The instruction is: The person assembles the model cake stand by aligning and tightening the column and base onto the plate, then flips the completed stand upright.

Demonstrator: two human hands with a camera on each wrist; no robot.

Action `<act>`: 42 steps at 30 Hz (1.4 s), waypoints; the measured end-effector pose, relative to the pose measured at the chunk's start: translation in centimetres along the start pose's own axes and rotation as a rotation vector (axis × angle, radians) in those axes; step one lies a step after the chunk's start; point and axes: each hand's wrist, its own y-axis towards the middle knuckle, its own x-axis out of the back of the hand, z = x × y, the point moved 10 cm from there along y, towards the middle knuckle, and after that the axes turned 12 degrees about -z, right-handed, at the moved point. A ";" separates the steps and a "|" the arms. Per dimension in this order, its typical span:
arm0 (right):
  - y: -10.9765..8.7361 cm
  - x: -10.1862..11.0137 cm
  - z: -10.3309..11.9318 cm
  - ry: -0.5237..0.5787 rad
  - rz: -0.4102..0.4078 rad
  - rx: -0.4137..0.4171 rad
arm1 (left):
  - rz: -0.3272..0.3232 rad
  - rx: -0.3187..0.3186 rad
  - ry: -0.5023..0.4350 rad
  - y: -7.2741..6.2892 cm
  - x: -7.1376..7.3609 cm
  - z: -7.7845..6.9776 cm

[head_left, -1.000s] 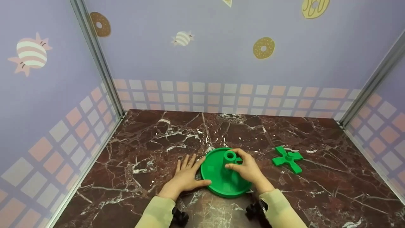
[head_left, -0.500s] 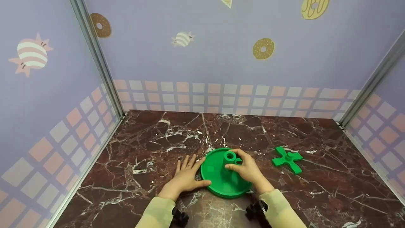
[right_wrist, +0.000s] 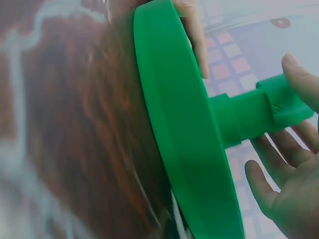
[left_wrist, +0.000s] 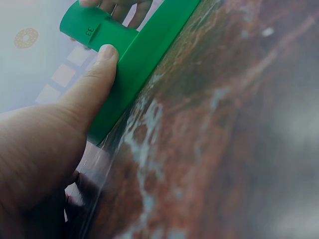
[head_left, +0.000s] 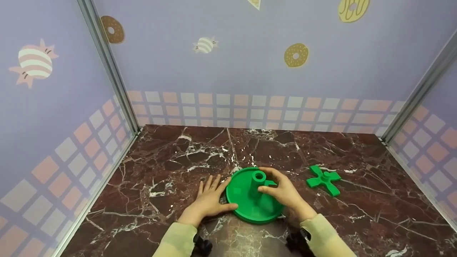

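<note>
A round green plastic dish with a raised rim [head_left: 240, 210] lies on the table, and an upright hollow green post [head_left: 257, 185] rises from its middle. The post carries a small "33" mark in the left wrist view. Left hand [head_left: 210, 200] lies flat with spread fingers at the dish's left rim, its thumb [left_wrist: 97, 74] against the side wall. Right hand [head_left: 287, 192] is loosely around the upper post, fingers behind it and thumb [right_wrist: 299, 74] at its near side, with a gap before the palm. A small green tab [head_left: 270, 182] juts right from the post.
A green four-armed cross piece [head_left: 325, 180] with a central knob lies on the dark red marble table [head_left: 178, 142], right of the dish. Patterned panels [head_left: 250, 71] enclose the back and both sides.
The right hand has loosened from the post and shifted slightly right, its thumb drawing back to the post's edge. The left hand, dish and cross piece have stayed in place.
</note>
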 end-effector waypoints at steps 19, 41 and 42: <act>-3.8 10.1 -1.6 0.016 -0.214 -0.038 | 0.007 -0.012 -0.008 -0.1 0.1 0.0; -7.5 21.0 -8.3 -0.207 -0.517 -0.415 | 0.007 0.001 -0.008 -0.1 0.1 -0.1; -7.6 21.1 -8.8 -0.200 -0.514 -0.442 | 0.008 0.000 -0.006 -0.1 0.1 -0.1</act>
